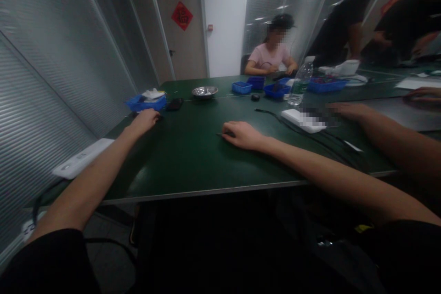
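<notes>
My right hand rests on the green table, its fingers curled closed around a thin pointed tool. Only a slim, pale tip of that tool sticks out to the left; its kind is hidden. Further left, my left hand reaches to the near side of a blue bin with white, crumpled material in it. Those fingers are bent together beside something small and dark, too blurred to name. A black, flat, wallet-like object lies just right of the bin. Beyond my hands stands a shiny metal bowl.
Power strips lie at left and right, with black cables. A water bottle stands behind the right strip, near several blue bins. Another person's hand and arm are close on my right; a seated person works across the table.
</notes>
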`<state>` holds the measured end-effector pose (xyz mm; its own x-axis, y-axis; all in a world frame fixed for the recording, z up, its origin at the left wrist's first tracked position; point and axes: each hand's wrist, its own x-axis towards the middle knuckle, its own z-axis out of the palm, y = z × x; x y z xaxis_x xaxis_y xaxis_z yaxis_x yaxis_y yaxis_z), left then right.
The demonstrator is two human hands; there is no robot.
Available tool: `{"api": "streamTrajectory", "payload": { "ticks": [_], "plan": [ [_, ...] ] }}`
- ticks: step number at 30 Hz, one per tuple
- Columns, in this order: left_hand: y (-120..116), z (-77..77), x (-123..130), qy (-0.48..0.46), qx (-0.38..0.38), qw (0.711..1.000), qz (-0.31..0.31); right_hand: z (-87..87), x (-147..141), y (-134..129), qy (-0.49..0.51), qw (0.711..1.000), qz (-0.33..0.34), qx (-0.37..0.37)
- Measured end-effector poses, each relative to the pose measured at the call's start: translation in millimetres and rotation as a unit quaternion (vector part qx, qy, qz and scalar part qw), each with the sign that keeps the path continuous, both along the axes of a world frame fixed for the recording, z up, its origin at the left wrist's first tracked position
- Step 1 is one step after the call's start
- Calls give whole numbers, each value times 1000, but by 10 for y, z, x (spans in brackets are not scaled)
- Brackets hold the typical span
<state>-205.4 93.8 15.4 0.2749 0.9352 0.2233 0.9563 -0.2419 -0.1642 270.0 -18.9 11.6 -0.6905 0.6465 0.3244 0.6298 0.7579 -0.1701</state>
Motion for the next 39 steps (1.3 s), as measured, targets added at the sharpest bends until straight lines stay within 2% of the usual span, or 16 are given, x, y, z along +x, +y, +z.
{"api": "streamTrajectory", "payload": {
  "ticks": [11,18,26,32,39],
  "plan": [
    [178,-141,-148,11,14,1000,-13,12,4,-6,-2,1000,-1,-6],
    [74,-98,-51,19,15,1000,-9,16,7,-6,1,1000,1,-6],
    [-6,-26,35,10,4,999,-35,29,2,-24,-2,1000,0,-4],
    [4,-15,-11,-6,-5,998,-67,28,5,-15,-3,1000,-1,-9],
    [-3,-50,-88,-34,3,997,-68,4,7,8,-3,1000,-1,-7]
  ]
}}
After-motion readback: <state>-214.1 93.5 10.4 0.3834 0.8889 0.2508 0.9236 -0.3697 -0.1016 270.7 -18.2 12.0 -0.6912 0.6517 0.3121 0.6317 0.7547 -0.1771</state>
